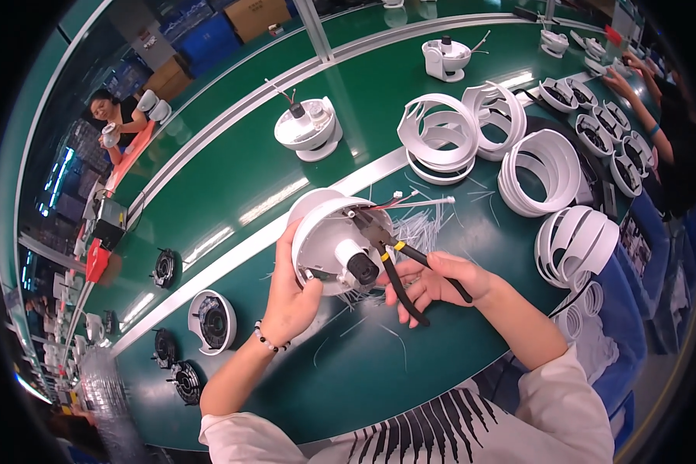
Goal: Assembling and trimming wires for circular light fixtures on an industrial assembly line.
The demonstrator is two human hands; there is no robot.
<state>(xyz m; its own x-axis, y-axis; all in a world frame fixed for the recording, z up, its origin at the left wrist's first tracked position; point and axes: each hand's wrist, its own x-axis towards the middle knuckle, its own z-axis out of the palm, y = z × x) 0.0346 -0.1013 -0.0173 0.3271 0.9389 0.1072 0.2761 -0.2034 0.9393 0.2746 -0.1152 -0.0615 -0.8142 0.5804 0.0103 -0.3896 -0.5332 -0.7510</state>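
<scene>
- White dome housing [325,236] tilts in midair above the green workbench [317,394].
- Left hand [290,309] curls firmly around its edge.
- Right hand [465,276], partly closed, holds black-handled pliers [399,282], their tips inside the housing.
- Thin white strips [424,232] litter the bench.

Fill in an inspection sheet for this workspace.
Surface: glossy dark-green tabletop
Job's things: open white dome-shaped plastic housing with black-tipped cylinder; black-handled metal pliers with yellow bands
Clutter: thin white plastic strips beside the housing; stacked white plastic rings at right
Grips: left grip holds the housing; right grip holds the pliers
Cables: thin red and white wires leaving the housing
Surroundings: person at upper left holding a white part; another person's arms at upper right
</scene>
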